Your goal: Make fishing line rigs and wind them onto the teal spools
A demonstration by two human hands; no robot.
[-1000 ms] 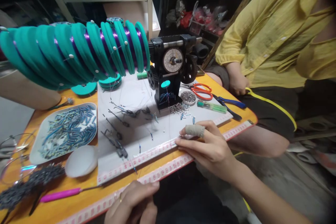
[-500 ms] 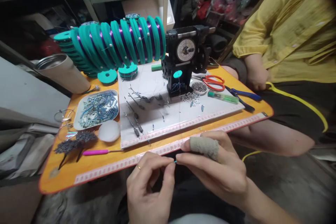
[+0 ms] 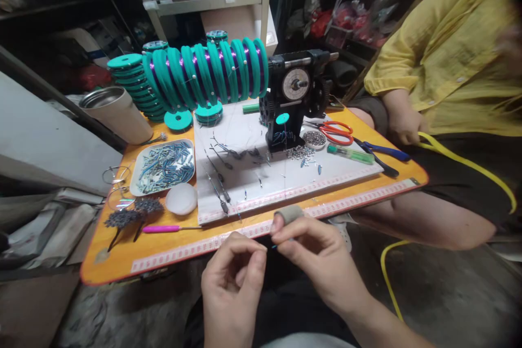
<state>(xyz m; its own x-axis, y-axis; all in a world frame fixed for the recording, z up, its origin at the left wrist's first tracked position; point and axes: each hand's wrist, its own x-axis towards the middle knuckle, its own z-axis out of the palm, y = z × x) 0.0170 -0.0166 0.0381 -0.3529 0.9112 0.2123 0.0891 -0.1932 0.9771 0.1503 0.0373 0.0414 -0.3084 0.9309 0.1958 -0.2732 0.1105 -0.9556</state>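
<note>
In front of the table (image 3: pixel 122 253), close to its near edge, both bare hands are held up side by side with a narrow gap between their fingertips. By the right hand (image 3: pixel 320 261) a small blue piece (image 3: pixel 274 246) seems to be pinched between thumb and fingers, its end poking out towards the left, though the spot is small and partly covered by the fingers. A grey wrap (image 3: pixel 289 214) is worn on one finger of that hand. On the left hand (image 3: pixel 234 288) the tips of thumb and forefinger are brought together; whether anything is gripped between them cannot be told. A tape measure (image 3: pixel 183 253) is stuck along the table's near edge, just beyond the fingertips. On the white board (image 3: pixel 273 176) behind it, loose beads (image 3: pixel 299 153) are scattered near the foot of the black machine (image 3: pixel 286 87), by which a row of green spools (image 3: pixel 204 76) is carried. Scissors (image 3: pixel 338 131) and pliers (image 3: pixel 387 152) are placed towards the right. On the left, a white tray (image 3: pixel 136 191) is filled with blue tubes (image 3: pixel 165 166), and a white bowl (image 3: pixel 181 199) is set beside it. Farther right, a yellow strap (image 3: pixel 468 163) is held by a seated person in a yellow shirt (image 3: pixel 440 70)
</note>
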